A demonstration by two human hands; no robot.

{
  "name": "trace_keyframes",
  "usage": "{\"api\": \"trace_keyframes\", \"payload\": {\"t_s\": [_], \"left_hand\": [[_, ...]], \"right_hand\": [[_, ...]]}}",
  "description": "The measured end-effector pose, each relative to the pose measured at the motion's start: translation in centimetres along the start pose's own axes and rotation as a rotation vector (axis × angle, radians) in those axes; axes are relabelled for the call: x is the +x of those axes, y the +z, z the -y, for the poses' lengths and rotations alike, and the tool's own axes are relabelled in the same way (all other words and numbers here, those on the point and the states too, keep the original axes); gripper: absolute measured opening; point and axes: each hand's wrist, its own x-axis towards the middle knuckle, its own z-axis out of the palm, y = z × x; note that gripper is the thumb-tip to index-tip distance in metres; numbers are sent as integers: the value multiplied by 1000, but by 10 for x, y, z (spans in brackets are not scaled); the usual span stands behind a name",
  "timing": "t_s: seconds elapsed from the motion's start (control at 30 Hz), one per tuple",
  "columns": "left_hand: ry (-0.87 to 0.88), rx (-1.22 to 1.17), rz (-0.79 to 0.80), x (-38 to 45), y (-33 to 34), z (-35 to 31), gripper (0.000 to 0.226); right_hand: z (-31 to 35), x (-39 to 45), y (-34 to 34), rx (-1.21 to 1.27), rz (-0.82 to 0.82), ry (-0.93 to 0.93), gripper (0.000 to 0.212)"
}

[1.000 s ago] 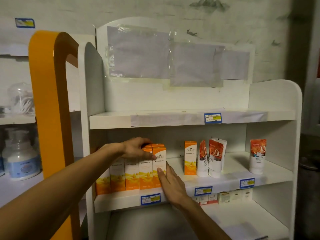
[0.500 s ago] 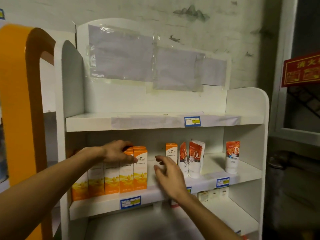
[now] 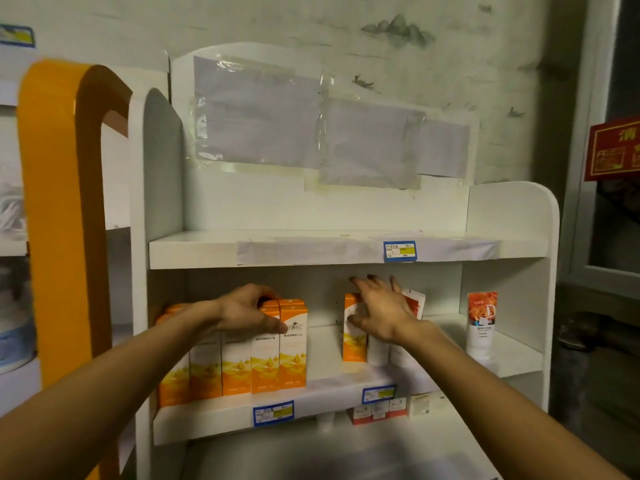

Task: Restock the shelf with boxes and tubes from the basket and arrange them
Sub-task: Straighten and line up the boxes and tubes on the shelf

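1. The left hand (image 3: 247, 311) rests on top of the row of boxes (image 3: 263, 355) at the left end of the middle shelf (image 3: 332, 393), fingers curled over their upper edges, thumb on the front of the rightmost one.
2. The row stands upright at the shelf's front edge, its left end against the side panel (image 3: 162, 168).
3. The right hand (image 3: 379, 311) hovers with fingers spread in front of a lone box (image 3: 353, 344); whether it touches the box cannot be told.
4. Bare shelf lies open between the row and the lone box.
5. Two tubes (image 3: 412, 306) stand just right of the lone box, partly hidden by the hand.
6. A third tube (image 3: 481, 323) stands well apart, near the right panel, with clear board around it.
7. The top shelf (image 3: 194, 249) is bare.
8. Small boxes (image 3: 377, 410) sit on the shelf below.
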Motion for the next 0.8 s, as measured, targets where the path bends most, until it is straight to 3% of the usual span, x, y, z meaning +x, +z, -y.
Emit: {"api": "trace_keyframes", "payload": {"t_s": [0.07, 0.2, 0.3, 0.37, 0.43, 0.5, 0.57, 0.67, 0.73, 0.8], "left_hand": [[-6, -15, -16, 0, 0, 2, 70], [-1, 1, -19, 1, 2, 2, 72], [3, 20, 2, 0, -3, -1, 84], [18, -33, -74, -3, -11, -2, 95], [-15, -84, -161, -10, -25, 0, 84], [-99, -12, -128, -20, -41, 11, 71], [-190, 24, -78, -29, -52, 24, 65], [-219, -14, -132, -35, -57, 33, 56], [-229, -4, -108, -37, -56, 30, 67], [-264, 64, 7, -41, -53, 27, 93]], "right_hand": [[1, 8, 2, -24, 78, 16, 65], [2, 14, 5, -40, 67, 3, 48], [6, 21, -3, 39, 74, -16, 45], [12, 28, -9, 136, 59, -26, 46], [20, 34, -10, 285, 60, -38, 45], [30, 38, -11, 377, 110, -65, 43], [41, 41, -10, 375, 167, -101, 42], [51, 44, -3, 377, 212, -105, 41], [52, 46, 2, 409, 230, -83, 41], [52, 45, 3, 437, 243, -67, 42]]}}
